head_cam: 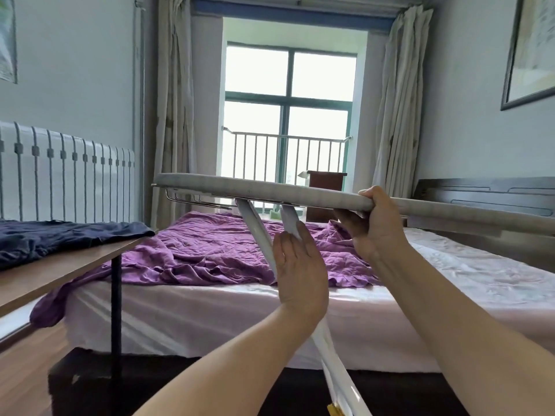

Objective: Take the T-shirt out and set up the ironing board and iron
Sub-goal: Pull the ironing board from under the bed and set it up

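A grey-covered ironing board (255,187) is held up at chest height in front of the bed, its top nearly level and tilted slightly down to the right. My right hand (375,223) grips its near edge from below, thumb on top. My left hand (300,265) lies flat, fingers straight, against one of the white metal legs (255,232), which slant down toward the floor. A dark navy T-shirt (60,238) lies spread on the wooden table at the left. No iron is in view.
A wooden table (60,274) with black legs stands at the left. Behind the board is a bed (450,283) with a crumpled purple sheet (195,253). A white radiator (66,175) lines the left wall; a window and curtains stand at the back.
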